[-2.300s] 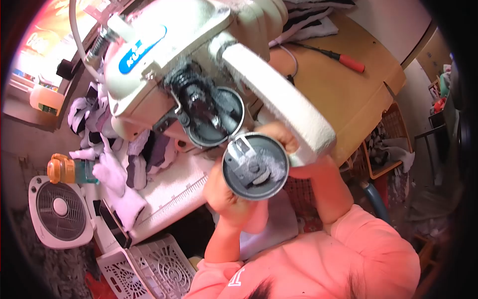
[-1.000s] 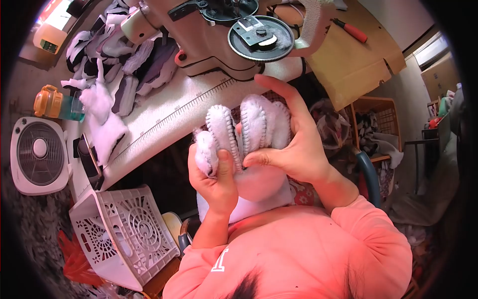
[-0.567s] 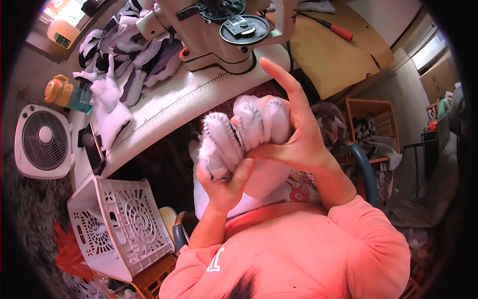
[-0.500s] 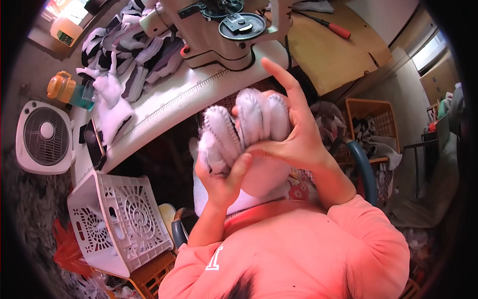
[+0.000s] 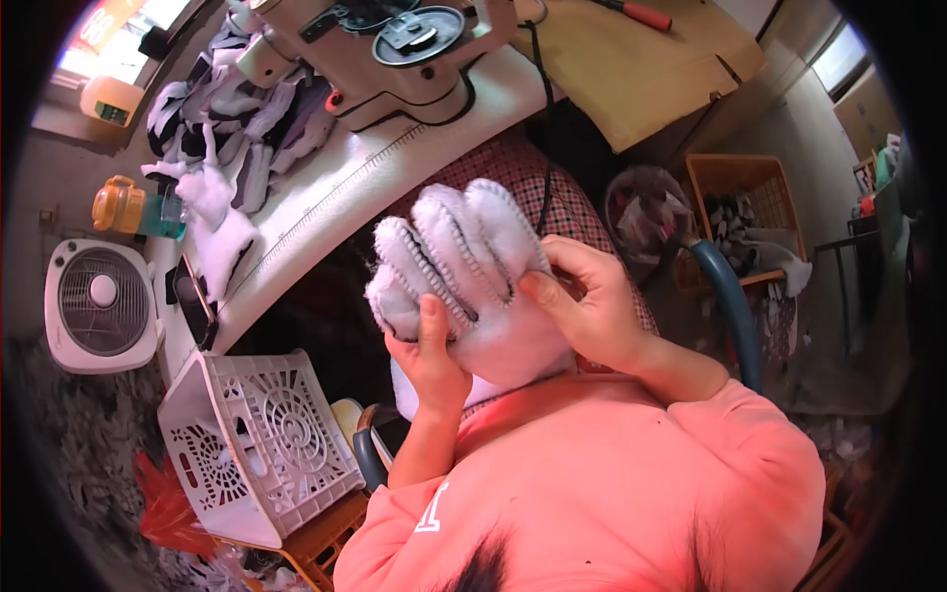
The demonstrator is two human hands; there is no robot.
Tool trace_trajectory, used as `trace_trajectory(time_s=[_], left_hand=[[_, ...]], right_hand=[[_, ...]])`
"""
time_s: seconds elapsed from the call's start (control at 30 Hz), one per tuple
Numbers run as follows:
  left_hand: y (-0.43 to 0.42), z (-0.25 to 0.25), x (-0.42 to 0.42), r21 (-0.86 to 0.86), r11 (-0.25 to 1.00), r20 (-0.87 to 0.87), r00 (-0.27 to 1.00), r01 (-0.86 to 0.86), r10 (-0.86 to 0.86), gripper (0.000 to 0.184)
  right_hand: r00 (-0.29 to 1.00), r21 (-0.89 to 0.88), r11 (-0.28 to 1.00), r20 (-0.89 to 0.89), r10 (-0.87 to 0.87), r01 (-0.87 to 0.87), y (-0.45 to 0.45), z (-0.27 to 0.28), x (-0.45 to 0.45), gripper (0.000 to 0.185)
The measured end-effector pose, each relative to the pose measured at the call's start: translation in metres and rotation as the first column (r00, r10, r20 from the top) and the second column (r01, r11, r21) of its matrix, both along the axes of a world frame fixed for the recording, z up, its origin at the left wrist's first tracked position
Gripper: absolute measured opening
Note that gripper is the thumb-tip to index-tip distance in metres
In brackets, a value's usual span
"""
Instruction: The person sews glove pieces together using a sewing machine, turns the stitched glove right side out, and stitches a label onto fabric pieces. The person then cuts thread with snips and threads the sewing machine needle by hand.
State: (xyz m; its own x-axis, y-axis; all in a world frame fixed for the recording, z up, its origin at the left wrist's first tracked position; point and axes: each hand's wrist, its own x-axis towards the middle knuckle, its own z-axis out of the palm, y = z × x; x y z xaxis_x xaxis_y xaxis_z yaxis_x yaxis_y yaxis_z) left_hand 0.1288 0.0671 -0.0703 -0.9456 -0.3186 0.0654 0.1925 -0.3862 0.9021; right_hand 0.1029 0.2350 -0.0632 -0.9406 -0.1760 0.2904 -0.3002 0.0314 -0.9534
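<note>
A white fleecy glove point(image 5: 503, 331) with dark overstitched seams between its fingers is held up before my chest, fingers pointing away from me. My left hand point(image 5: 440, 367) grips its left side, thumb lying on top and the other fingers hidden beneath. On the opposite edge, my right hand point(image 5: 595, 304) pinches the fleece between thumb and fingers near the base of the outermost glove finger. More white fleece point(image 5: 403, 391) shows below the glove, close to my left wrist; its shape is mostly covered.
A sewing machine point(image 5: 414, 74) stands on the white table point(image 5: 340, 202), beside piled glove pieces point(image 5: 232, 109). Left are a bottle point(image 5: 138, 209), phone point(image 5: 195, 301), fan point(image 5: 103, 306) and white crate point(image 5: 286, 424). An orange basket point(image 5: 745, 178) and a blue chair arm point(image 5: 728, 316) are at right.
My right hand has moved off the glove's fingers down to its right edge, its raised forefinger now bent in. The glove lies flatter with more fingers showing. The view has shifted slightly.
</note>
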Motion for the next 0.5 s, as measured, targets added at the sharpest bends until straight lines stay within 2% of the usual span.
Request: trace_trajectory(time_s=[0.1,0.23,0.3,0.33,0.37,0.4,0.43,0.47,0.5], left_hand=[[-0.001,0.0,0.003,-0.008,1.0,-0.001,1.0,0.007,-0.007,0.041],[0.0,-0.001,0.002,-0.013,1.0,-0.002,1.0,-0.007,0.007,0.038],[0.001,0.003,0.0,-0.028,0.999,-0.001,1.0,-0.031,0.031,0.037],[0.001,0.005,-0.002,-0.039,0.998,0.001,0.998,-0.059,0.059,0.036],[0.0,0.007,-0.007,-0.042,0.998,-0.005,0.999,-0.054,0.054,0.036],[-0.004,0.011,-0.015,0.007,0.99,0.054,0.989,-0.139,0.139,0.037],[-0.01,0.015,-0.024,0.051,0.973,0.116,0.969,-0.227,0.22,0.039],[-0.018,0.015,-0.031,0.049,0.973,0.107,0.97,-0.226,0.22,0.039],[-0.029,0.011,-0.039,0.119,0.974,0.124,0.976,-0.192,0.178,0.041]], right_hand=[[0.997,-0.178,0.984,0.082,0.0,0.014,-0.008,-0.002,-0.002,0.016],[0.999,-0.213,0.977,0.039,0.005,0.003,-0.007,-0.01,-0.003,0.016],[0.996,-0.119,0.989,0.013,0.087,-0.085,0.001,-0.015,-0.003,0.038],[0.997,-0.122,0.989,0.008,0.083,-0.082,0.003,-0.014,-0.004,0.038],[0.987,-0.093,0.99,-0.127,0.098,-0.11,0.004,-0.013,-0.004,0.057],[0.959,-0.06,0.989,-0.261,0.114,-0.134,0.006,-0.012,-0.004,0.077],[0.915,0.091,0.965,-0.307,0.261,-0.244,0.015,-0.022,-0.004,0.105],[0.913,0.089,0.966,-0.316,0.259,-0.243,0.023,-0.025,-0.002,0.105],[0.897,0.265,0.933,-0.303,0.321,-0.244,0.03,-0.024,0.002,0.104]])
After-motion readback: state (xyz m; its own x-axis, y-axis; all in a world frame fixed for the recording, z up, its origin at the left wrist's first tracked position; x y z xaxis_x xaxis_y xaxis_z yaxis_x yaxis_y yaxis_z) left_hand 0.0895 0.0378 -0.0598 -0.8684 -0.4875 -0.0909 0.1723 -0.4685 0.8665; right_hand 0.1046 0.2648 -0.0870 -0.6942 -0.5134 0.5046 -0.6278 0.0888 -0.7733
